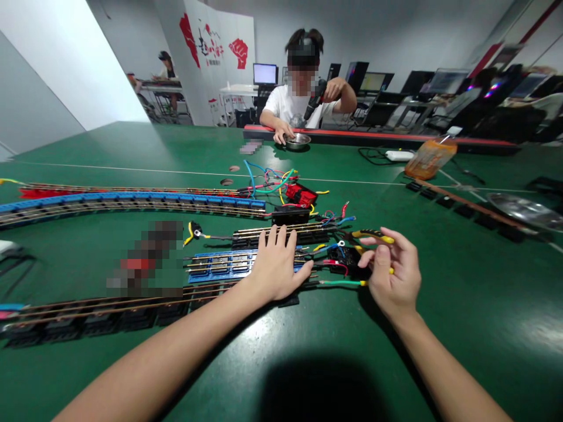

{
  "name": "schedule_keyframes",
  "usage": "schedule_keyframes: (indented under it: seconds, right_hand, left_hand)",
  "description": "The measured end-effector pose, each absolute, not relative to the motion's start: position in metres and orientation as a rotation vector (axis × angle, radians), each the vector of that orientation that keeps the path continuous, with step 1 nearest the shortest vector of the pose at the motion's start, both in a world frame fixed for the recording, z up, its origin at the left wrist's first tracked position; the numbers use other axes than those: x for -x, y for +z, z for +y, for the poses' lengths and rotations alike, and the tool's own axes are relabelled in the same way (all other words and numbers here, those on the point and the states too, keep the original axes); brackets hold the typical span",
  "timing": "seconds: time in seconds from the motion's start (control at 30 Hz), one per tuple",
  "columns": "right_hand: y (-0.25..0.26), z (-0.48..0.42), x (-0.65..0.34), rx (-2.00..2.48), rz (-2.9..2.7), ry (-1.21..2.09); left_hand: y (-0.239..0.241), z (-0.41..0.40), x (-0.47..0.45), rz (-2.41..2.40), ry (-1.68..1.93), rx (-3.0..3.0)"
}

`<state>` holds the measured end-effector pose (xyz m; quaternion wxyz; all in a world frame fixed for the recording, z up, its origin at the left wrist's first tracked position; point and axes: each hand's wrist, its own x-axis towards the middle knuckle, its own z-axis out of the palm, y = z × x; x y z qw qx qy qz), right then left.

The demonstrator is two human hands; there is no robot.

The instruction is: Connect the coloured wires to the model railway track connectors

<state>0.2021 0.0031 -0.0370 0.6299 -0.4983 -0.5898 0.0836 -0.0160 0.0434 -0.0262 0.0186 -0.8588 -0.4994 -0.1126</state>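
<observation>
Your left hand (275,266) lies flat, fingers spread, on the blue plastic terminal strip (220,265). Your right hand (393,275) pinches the small black module with coloured wires (345,257), mid green desk (461,281).

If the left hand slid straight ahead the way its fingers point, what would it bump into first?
Probably the black track piece lying just ahead of the left hand. The fingertips may already be touching it, but depth is hard to judge.
</observation>
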Motion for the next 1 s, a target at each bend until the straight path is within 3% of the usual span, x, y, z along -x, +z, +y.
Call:
schedule_keyframes:
  seconds: [0.73,1.0]
  right_hand:
    - [-0.039,0.002,-0.203,1.079,-1.429,0.229]
    - [-0.029,-0.003,-0.209,1.172,-1.654,-0.010]
  left_hand:
    - [-0.014,0.046,0.016,-1.555,-0.364,2.772]
    - [-0.016,0.045,0.015,-1.548,-0.335,2.755]
